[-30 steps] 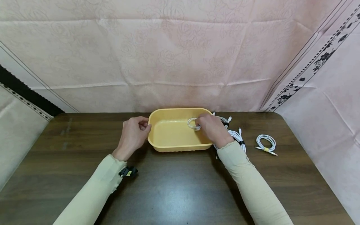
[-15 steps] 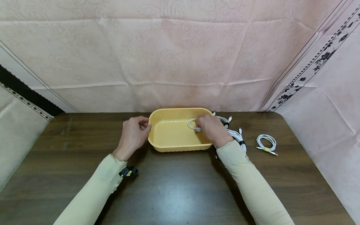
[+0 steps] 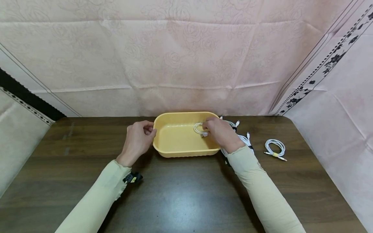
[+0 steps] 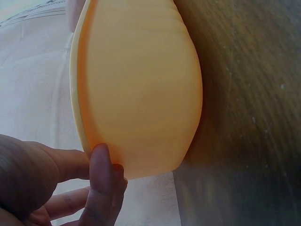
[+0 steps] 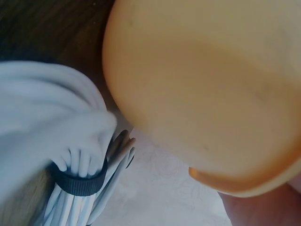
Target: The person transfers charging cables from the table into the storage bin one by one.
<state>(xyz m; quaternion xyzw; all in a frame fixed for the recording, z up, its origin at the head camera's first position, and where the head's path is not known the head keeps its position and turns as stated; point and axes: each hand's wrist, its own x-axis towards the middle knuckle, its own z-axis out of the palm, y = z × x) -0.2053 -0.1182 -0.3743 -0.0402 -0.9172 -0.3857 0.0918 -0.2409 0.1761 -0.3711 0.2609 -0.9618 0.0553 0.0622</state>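
A yellow plastic basin (image 3: pixel 180 139) stands at the table's far edge. At its left end my left hand (image 3: pixel 137 137) pinches the rim; in the left wrist view the fingertips (image 4: pixel 99 167) lie against the wall. My right hand (image 3: pixel 221 132) reaches over the right end and holds a small coiled white cable (image 3: pixel 199 128) low inside the basin. The cable's plug shows below the fingers, which partly hide the coil. In the right wrist view the basin's outer wall (image 5: pixel 188 94) hides the fingertips.
Beside the basin's right end lie several coiled white cables (image 3: pixel 245 139) with black straps, partly under my right forearm. One of them shows its black strap (image 5: pixel 81 182) up close. Farther right is a white cable (image 3: pixel 275 148) with a yellow tie. A patterned cloth (image 3: pixel 180 64) hangs behind the table.
My right wrist and sleeve have shifted slightly to the right. The left hand, the basin and the coiled cable in it stay nearly the same.
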